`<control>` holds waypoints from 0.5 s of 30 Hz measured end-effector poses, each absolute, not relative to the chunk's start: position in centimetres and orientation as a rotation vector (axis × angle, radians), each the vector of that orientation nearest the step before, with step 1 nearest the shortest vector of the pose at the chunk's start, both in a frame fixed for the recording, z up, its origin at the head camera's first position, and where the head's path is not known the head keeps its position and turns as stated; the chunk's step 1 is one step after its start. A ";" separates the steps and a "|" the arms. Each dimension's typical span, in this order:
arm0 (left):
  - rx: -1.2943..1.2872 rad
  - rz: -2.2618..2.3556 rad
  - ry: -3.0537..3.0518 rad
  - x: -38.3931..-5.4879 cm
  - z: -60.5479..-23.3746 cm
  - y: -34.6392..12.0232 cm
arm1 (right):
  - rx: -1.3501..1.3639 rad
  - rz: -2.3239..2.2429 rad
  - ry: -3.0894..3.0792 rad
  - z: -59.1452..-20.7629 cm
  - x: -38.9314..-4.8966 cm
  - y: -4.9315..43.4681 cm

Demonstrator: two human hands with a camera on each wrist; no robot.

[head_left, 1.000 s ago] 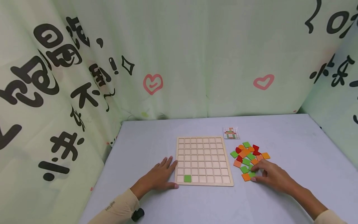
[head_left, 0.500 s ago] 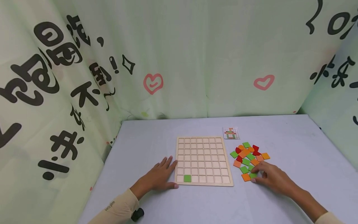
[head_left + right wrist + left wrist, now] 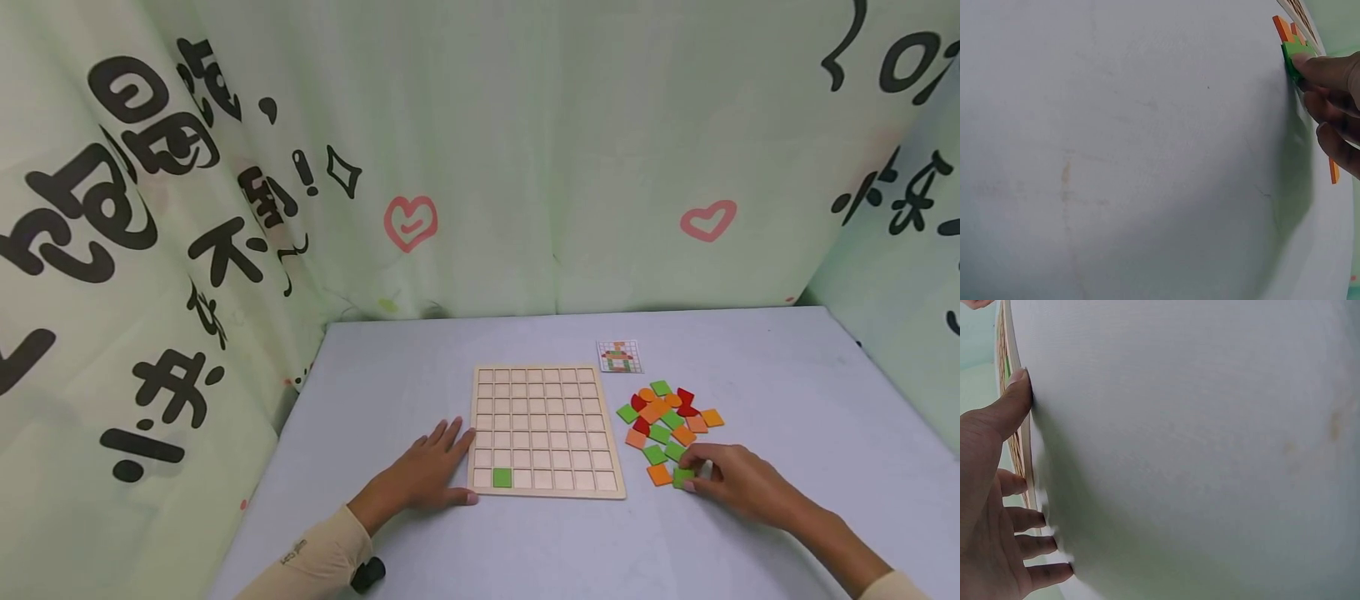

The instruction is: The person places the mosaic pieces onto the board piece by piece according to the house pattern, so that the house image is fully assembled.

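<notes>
A pale wooden grid board (image 3: 564, 435) lies mid-table, with one green square tile (image 3: 502, 477) in its bottom row. My left hand (image 3: 431, 468) rests flat beside the board's left edge, fingers extended; the left wrist view shows its thumb (image 3: 1015, 403) touching the rim. On the right, my right hand (image 3: 742, 482) pinches a green square tile (image 3: 681, 477) between thumb and fingers at the near end of a loose tile pile. The right wrist view has the thumb on that green tile (image 3: 1290, 55), its other fingers curled below.
Red, orange and green tiles lie jumbled in a pile, among them an orange tile (image 3: 659, 475). A small pattern card (image 3: 620, 357) sits behind the board's top right corner. Printed curtains (image 3: 555, 167) enclose the white table (image 3: 390, 375).
My right hand has shifted slightly right and toward me, drawing the green tile a little away from the pile and uncovering another green one. My left hand and the board stay put.
</notes>
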State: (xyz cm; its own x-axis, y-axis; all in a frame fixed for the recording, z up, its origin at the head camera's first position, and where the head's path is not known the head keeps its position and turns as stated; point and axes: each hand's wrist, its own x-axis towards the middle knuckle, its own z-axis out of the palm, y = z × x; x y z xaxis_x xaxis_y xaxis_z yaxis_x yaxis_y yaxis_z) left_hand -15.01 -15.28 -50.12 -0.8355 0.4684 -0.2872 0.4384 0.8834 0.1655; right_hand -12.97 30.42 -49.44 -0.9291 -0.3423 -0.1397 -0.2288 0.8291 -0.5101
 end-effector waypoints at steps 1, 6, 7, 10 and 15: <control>0.677 0.134 2.731 -15.0 -50.1 -15.3 | -0.443 -0.741 2.771 -49.4 -12.9 30.4; 0.673 0.139 2.728 -14.9 -50.0 -15.4 | -0.446 -0.777 2.692 -49.1 -12.9 30.2; 0.672 0.141 2.728 -14.9 -50.0 -15.4 | -0.451 -0.782 2.681 -49.0 -12.8 30.2; 0.675 0.142 2.729 -14.9 -50.0 -15.4 | -0.470 -0.799 2.668 -48.8 -12.8 29.9; 0.683 0.156 2.729 -15.0 -50.0 -15.4 | -0.496 -0.813 2.692 -48.7 -12.9 29.6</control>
State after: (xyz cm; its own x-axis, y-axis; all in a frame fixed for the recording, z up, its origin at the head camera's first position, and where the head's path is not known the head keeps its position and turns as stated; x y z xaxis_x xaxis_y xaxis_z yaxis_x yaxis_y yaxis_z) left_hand -14.96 -15.36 -49.99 -0.8337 0.4748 -0.2820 0.4395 0.8797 0.1818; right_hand -12.94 29.60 -48.68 -0.9002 -0.4013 -0.1694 -0.2404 0.7820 -0.5750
